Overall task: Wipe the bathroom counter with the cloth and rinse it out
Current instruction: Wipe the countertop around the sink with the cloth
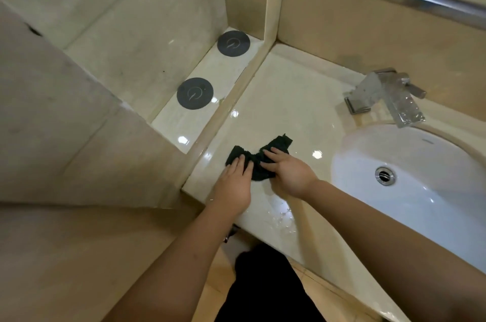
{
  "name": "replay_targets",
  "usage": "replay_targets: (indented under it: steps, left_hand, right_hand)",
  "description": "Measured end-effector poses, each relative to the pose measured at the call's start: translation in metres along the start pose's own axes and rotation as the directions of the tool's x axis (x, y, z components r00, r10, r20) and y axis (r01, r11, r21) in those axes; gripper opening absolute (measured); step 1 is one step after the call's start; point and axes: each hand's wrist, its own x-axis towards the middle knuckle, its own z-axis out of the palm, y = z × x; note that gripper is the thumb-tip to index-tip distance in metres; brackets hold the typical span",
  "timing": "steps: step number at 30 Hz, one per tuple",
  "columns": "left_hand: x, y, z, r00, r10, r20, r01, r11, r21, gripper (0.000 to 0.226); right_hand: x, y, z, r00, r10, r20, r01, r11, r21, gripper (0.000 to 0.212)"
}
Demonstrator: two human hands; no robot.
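1. Near the counter's front left corner, the left hand and right hand press flat on a crumpled dark green terry cloth, fingers straight and close together; the cloth lies on the glossy cream marble counter, left of the white oval basin;
2. Beyond the basin stands a boxy chrome tap; the basin's rim stamp is too small to read;
3. Farther left, on a side ledge, two dark grey round discs each bear a pale curled mark and no legible writing.

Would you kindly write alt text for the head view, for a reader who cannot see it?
The left hand and right hand press a dark cloth onto the glossy beige counter, beside a white sink. A chrome tap stands behind it.
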Motion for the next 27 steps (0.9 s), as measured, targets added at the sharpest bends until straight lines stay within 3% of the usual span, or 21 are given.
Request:
replay_targets:
  steps: [6, 14, 21, 27]
  left_hand:
    - [-0.003, -0.033, -0.003, 0.998, -0.06, -0.018, 0.06, 0.998, -0.012, 0.073]
    - [0.019, -0.055, -0.02, 0.998, 0.046, -0.053, -0.042, 0.997, 0.065, 0.072]
    - [0.019, -0.059, -0.015, 0.996, -0.073, -0.052, 0.07, 0.996, -0.046, 0.077]
    - [-0.006, -0.073, -0.001, 0.989, -0.127, -0.08, 0.119, 0.988, -0.099, 0.068]
  right_hand:
    - [0.015, -0.045, 0.008, 0.977, 0.212, -0.03, -0.209, 0.974, 0.084, 0.066]
    - [0.035, -0.074, 0.024, 0.919, 0.372, -0.134, -0.355, 0.925, 0.134, 0.06]
    - [0.026, -0.071, 0.027, 0.935, 0.331, -0.127, -0.316, 0.94, 0.128, 0.06]
    - [0.029, -0.088, 0.033, 0.988, 0.154, -0.019, -0.153, 0.988, 0.029, 0.06]
